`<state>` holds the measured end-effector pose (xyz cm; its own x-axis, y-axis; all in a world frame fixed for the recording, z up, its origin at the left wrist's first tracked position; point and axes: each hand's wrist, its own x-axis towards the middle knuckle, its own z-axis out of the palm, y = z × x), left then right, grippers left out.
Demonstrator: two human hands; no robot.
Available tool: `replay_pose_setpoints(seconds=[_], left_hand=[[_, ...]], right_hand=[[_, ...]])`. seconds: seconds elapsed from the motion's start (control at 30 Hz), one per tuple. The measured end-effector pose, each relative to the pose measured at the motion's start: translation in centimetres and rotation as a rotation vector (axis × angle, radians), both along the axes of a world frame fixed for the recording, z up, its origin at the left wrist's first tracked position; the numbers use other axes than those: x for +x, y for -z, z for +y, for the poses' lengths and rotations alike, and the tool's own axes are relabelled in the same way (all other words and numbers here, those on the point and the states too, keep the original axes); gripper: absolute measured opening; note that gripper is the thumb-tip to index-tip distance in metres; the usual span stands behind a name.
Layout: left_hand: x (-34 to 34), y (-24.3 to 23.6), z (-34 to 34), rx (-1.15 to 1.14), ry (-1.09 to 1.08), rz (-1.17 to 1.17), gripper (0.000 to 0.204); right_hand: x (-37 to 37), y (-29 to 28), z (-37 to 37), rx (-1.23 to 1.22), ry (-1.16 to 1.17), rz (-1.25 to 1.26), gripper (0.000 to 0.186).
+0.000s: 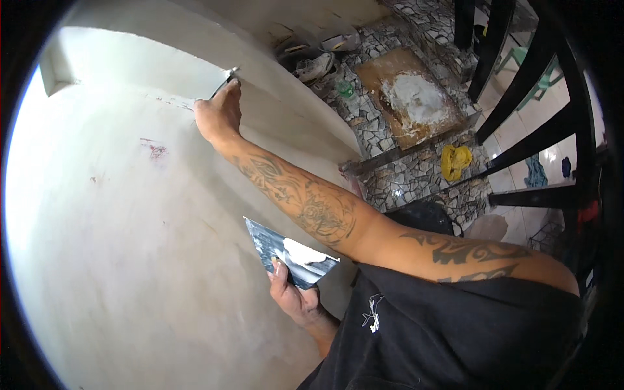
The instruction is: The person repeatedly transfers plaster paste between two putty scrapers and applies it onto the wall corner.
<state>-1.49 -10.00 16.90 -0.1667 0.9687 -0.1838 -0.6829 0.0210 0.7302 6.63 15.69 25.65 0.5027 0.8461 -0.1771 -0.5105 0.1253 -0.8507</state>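
My right hand (220, 112) is stretched out to the upper left, its fingers closed round a putty knife (230, 76). That tool meets the wall (156, 214) at the edge of a recessed ledge (136, 62); most of its handle is hidden by my hand. Lower down, my left hand (296, 299) grips a wide, dark, flat blade (263, 242) between the thumb on top and the fingers underneath. A lump of white putty (302, 253) lies on the blade, and its face is smeared white.
On the stone-chip floor at the upper right lies a brown board (383, 75) with a patch of white putty (419, 97). Near it are shoes (316, 67), a green plastic bottle (345, 88) and a yellow bag (456, 161). Black railing bars (530, 153) run along the right.
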Motion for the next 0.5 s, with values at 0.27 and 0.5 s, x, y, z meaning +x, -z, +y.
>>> replay_pose_setpoints(seconds=[0.27,0.5], left_hand=[[-0.1,-4.5,-1.9,0.051,-0.050,-0.090,0.032],[-6.7,-1.4,2.0,0.113,0.011,-0.031,0.034]], right_hand=[[3.1,-1.4,-7.8,0.726,-0.259,0.389,0.042],[6.4,4.9,-16.7,0.699,-0.619,-0.494,0.049]])
